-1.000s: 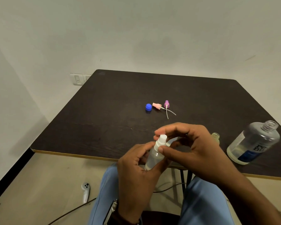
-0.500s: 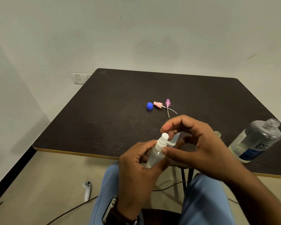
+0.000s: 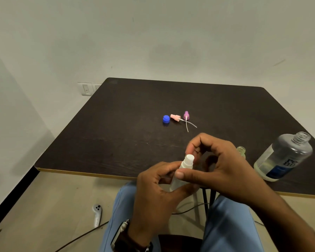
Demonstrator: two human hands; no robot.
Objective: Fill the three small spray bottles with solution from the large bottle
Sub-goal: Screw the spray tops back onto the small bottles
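hands at work: left hand (image 3: pixel 154 193) grips small spray bottle (image 3: pixel 181 174), right hand (image 3: pixel 220 170) fingers (image 3: pixel 182 174) pinching its white sprayer top (image 3: pixel 188 161), likely being screwed tight; next bottle awaits.

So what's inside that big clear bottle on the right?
The big clear bottle is uncapped and holds clear liquid in its lower part; the rest looks empty. Its blue label hides part of the contents, so the exact level is unclear.
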